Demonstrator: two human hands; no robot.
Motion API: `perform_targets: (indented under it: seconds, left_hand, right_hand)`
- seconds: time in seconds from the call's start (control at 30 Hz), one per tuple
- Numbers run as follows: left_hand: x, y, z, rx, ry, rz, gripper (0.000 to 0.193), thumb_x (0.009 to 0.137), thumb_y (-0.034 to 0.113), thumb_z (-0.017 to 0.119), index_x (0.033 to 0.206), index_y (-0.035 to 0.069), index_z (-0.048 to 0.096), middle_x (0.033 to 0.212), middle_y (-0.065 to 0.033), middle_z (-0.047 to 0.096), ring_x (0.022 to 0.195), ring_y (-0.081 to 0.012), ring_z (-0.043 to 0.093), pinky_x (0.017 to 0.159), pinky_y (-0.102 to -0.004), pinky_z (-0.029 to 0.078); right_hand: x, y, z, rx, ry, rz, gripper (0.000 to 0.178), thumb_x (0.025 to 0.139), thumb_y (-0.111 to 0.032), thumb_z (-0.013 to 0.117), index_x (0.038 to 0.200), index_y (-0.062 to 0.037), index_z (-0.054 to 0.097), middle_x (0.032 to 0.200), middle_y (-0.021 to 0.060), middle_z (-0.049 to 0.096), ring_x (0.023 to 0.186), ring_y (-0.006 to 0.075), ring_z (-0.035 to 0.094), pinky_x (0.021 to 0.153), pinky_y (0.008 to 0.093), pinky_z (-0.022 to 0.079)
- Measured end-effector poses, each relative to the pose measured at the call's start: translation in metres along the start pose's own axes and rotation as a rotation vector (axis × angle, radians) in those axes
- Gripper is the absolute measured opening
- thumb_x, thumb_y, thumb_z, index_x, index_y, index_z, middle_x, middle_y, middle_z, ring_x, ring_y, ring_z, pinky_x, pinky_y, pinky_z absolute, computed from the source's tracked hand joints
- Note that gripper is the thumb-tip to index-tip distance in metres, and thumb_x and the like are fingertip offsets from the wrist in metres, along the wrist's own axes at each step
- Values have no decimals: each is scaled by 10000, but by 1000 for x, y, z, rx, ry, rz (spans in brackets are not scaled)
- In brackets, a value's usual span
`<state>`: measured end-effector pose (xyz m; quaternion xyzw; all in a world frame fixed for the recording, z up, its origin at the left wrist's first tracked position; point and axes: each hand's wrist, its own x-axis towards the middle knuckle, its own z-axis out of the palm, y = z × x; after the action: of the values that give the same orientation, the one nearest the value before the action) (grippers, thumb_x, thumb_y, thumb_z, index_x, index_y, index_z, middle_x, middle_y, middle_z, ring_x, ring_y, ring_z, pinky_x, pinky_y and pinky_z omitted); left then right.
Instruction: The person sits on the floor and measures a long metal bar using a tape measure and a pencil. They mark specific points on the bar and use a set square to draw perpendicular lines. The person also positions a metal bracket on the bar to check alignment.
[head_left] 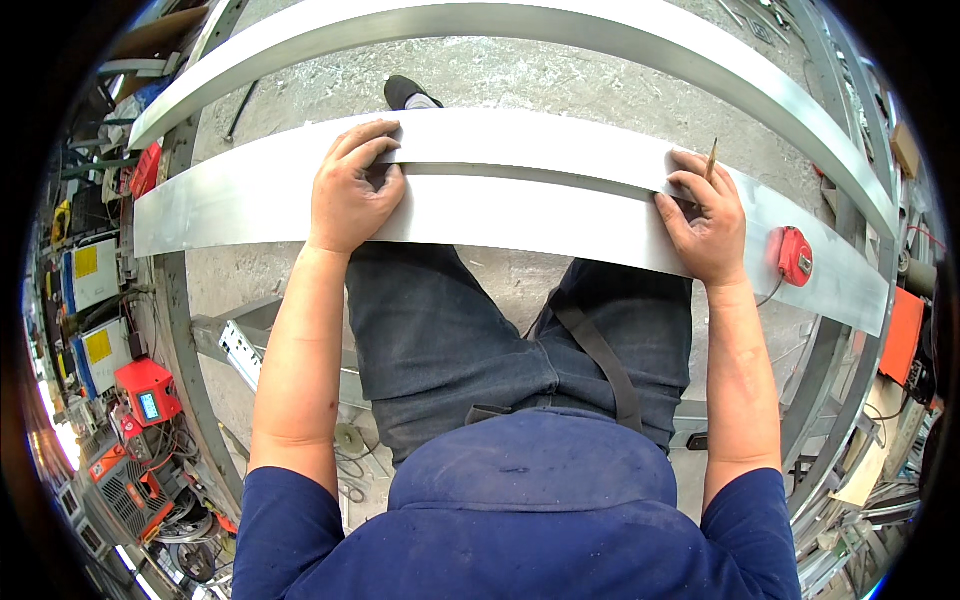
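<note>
A wide silver metal beam (230, 200) lies crosswise in front of me. Along its middle runs a narrow grey band (530, 178); I cannot tell whether it is a groove or the side of a thinner metal piece. At the band's left end, my left hand (358, 185) is closed with curled fingers and thumb on the metal. My right hand (708, 215) rests at the other end, fingers bent. A pencil (712, 162) sticks up between its fingers, tip pointing away. To that hand's right, a red tape measure (792, 257) sits on the beam.
Another silver beam (520, 22) spans the far side of the metal frame (178, 330). Left stand a red box with a display (148, 392), an orange-grey machine (128, 490) and cables. An orange panel (902, 335) is at right. My shoe (405, 92) shows beyond the beam.
</note>
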<state>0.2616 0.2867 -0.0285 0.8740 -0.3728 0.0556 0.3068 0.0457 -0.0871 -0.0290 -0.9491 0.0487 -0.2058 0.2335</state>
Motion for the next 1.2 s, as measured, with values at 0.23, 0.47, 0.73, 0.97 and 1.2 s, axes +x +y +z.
perform_targets:
  seconds: [0.23,0.47,0.73,0.97,1.2]
  left_hand:
    - [-1,-1,0,11,-6,-3,253,828,31,685,1071,17,755,1317,-75,727,1264,-261,658,1032,-359,555]
    - [1,1,0,-3,18,15,236,810,37,704,1038,9,758,1286,-77,737,1229,-274,669,1050,-376,545]
    - [0,0,0,5,4,0,257,825,31,689,1074,18,754,1307,-82,729,1256,-272,661,1059,-371,540]
    - [0,0,1,6,1,-3,256,826,31,688,1073,18,754,1308,-78,730,1258,-268,660,1056,-368,542]
    - [0,1,0,15,-5,2,256,831,38,686,1077,20,756,1316,-75,727,1258,-266,660,1052,-365,544]
  right_hand:
    - [0,-1,1,8,-4,8,216,817,-152,828,981,-39,744,1259,108,748,1211,334,665,1014,418,545]
    - [1,-2,0,11,1,6,215,800,-135,828,971,-35,744,1259,106,748,1206,339,664,1011,418,545]
    - [0,-3,0,15,-3,20,210,798,-121,826,970,-33,743,1258,106,748,1209,337,663,1015,417,543]
    - [1,-2,0,14,1,1,218,798,-123,828,975,-30,741,1258,110,747,1210,338,663,1016,418,543]
    - [0,-1,0,-2,-1,-5,212,809,-137,824,975,-33,744,1262,110,747,1217,334,664,1022,419,540]
